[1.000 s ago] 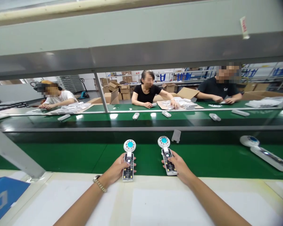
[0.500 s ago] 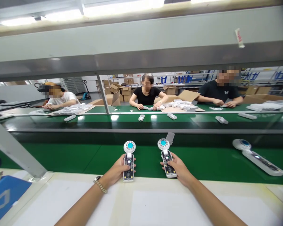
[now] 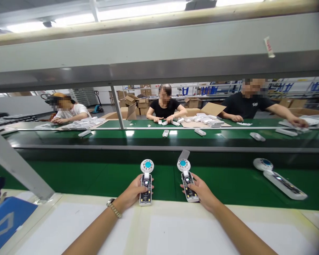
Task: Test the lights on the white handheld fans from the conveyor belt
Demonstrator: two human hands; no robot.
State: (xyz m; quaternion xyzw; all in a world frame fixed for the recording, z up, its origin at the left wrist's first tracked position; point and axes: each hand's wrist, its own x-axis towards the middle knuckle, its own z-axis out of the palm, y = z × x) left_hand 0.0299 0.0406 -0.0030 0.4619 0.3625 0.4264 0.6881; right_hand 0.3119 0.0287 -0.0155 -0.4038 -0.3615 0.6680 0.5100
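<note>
My left hand (image 3: 134,191) is wrapped round a white handheld fan (image 3: 145,196), its thumb on the dark circuit board and its round head with a blue centre pointing away from me. A second, similar fan (image 3: 190,194) is gripped by my right hand (image 3: 202,191), thumb also on the board, the fan tilted slightly left. Both are held upright over the near edge of the green belt (image 3: 101,177). Behind the right fan's head lies a translucent cover piece (image 3: 184,154). A third fan (image 3: 284,184) rests on the belt at the right.
White worktable (image 3: 175,233) in front of me; blue object (image 3: 10,219) at left. Slanted metal post (image 3: 21,166) rises at left. Beyond, a far belt (image 3: 138,138) carries white casings. Three people work behind it, beside piles of white parts (image 3: 207,119).
The third fan has shifted left along the near belt, and so has the translucent cover. Casings on the far belt moved right. The right-hand person's arm now reaches out to the right.
</note>
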